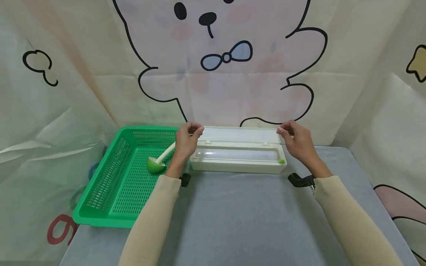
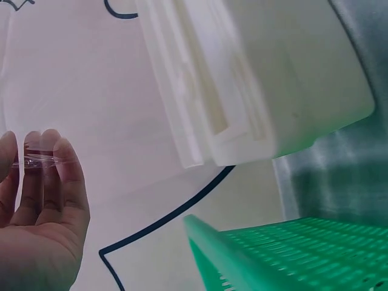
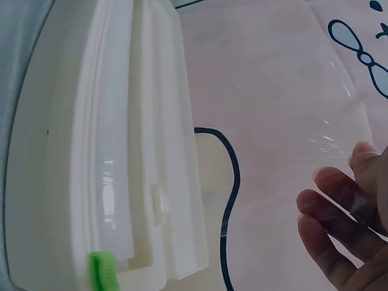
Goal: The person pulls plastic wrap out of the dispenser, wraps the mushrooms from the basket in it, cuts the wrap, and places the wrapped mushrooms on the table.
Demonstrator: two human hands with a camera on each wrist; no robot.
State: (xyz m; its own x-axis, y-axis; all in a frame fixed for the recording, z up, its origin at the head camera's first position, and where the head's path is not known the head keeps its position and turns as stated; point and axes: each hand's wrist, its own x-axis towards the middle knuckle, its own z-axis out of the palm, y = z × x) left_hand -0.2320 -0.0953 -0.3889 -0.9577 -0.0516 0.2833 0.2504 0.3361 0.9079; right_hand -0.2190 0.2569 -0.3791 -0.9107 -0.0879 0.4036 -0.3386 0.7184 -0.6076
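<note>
Beige fabric covers both forearms as sleeves (image 1: 349, 210), with a black strap (image 1: 301, 180) at the right wrist and a black piece showing beside the left one. Past the cuffs, the left hand (image 1: 188, 142) is raised, its thumb and fingertips pinching clear film (image 2: 45, 162) that wrinkles between them. Level with it, the right hand (image 1: 297, 142) holds the film too, thumb and bent fingers on it, with small glints beside the thumb. Between the hands the sheet is so transparent that its full run cannot be told. Below and between the hands lies a long white box (image 1: 237, 167), its hinged lid (image 1: 241, 135) open toward the far side; both hands are apart from that lid. Inside, a pale roll (image 1: 237, 154) lies lengthwise, and a small green slider (image 1: 281, 161) sits at the front corner nearer the right hand. To the left of the left hand stands a green perforated basket (image 1: 106, 221), and in it a ladle (image 1: 156, 167) with a green bowl points its white handle toward that wrist. Grey cloth (image 1: 239, 214) spreads under the box. Farthest from the hands, a pale backdrop (image 1: 233, 96) shows a black-outlined cartoon animal wearing a blue bow (image 1: 226, 57).
</note>
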